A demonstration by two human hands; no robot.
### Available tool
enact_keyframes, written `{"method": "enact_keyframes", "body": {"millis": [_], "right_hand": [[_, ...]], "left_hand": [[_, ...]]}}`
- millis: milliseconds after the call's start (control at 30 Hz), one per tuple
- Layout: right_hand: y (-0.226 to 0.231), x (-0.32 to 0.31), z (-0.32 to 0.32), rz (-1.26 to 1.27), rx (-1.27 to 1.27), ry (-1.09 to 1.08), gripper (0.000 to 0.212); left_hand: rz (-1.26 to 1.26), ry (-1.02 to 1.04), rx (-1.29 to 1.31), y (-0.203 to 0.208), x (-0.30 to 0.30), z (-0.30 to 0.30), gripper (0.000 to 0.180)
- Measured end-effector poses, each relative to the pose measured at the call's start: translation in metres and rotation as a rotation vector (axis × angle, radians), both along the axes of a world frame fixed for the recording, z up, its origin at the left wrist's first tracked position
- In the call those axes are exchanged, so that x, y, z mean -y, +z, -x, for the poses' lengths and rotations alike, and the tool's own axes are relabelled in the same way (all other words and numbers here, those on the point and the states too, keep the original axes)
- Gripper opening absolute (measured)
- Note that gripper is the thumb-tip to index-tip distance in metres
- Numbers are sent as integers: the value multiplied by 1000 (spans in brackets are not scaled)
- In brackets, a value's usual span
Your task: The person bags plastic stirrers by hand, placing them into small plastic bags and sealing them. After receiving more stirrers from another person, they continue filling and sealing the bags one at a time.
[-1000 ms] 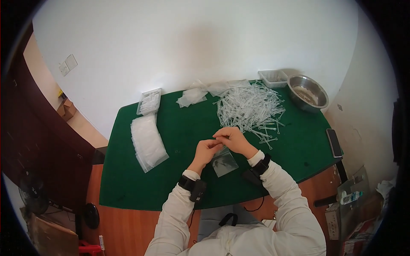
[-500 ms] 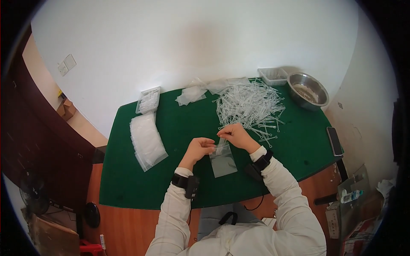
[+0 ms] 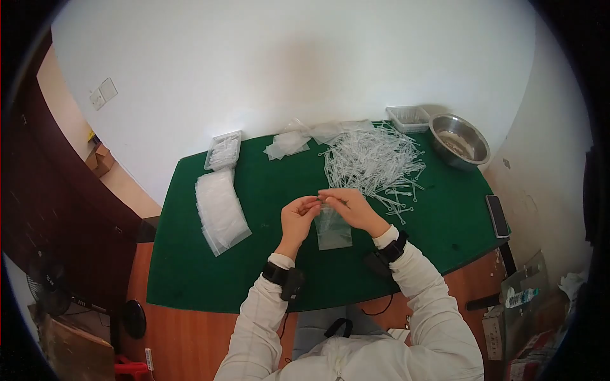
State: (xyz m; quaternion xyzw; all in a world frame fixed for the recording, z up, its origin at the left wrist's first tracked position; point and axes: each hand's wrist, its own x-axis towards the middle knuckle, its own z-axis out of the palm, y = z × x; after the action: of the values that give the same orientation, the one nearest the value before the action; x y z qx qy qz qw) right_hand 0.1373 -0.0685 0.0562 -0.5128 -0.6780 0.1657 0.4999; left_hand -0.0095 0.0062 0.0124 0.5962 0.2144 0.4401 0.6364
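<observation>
Both hands are right in the middle of the action, fingertips practically meeting! The left hand is pinched in at the upper end of a clear bag, thumb and fingers drawn together. The right hand comes in from the other side, its fingers laid across the top and its thumb tucked beneath, pinching at that same upper end; the exact contact is hidden behind the fingers. And the bag? It sits directly below the fingertips, between the two hands, its lower part spread toward the person over the green surface. Just beyond the right hand, what a heap: clear sticks, looped at their ends, tangled every which way, a few straying out near the knuckles! Over to the left of the left hand, a fanned stack of clear bags, with a filled white tray at its far end. Well ahead of the left hand, loose bags lie near the wall. Far ahead and to the right of the right hand stand a second tray and, just beside it, a steel bowl. Out wide, well to the right of that hand, a dark phone rests by the edge.
</observation>
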Motion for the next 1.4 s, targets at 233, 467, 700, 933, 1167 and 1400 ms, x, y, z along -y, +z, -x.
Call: {"method": "enact_keyframes", "body": {"millis": [233,467,700,933,1167,1400], "right_hand": [[-9,-8,-16,-68,-557,53,32],[-23,-8,-21,101,-671,70,30],[-30,-4,0,296,-593,176,20],[-38,-9,0,337,-699,152,17],[-41,-9,-3,416,-675,116,14],[-37,-6,0,439,-687,148,12]], "left_hand": [[-45,171,129,11,3,1,20],[-99,248,179,18,4,5,20],[-97,297,213,19,4,4,20],[259,98,152,7,-2,5,19],[233,126,120,8,-6,8,14],[330,48,77,5,-7,11,12]]}}
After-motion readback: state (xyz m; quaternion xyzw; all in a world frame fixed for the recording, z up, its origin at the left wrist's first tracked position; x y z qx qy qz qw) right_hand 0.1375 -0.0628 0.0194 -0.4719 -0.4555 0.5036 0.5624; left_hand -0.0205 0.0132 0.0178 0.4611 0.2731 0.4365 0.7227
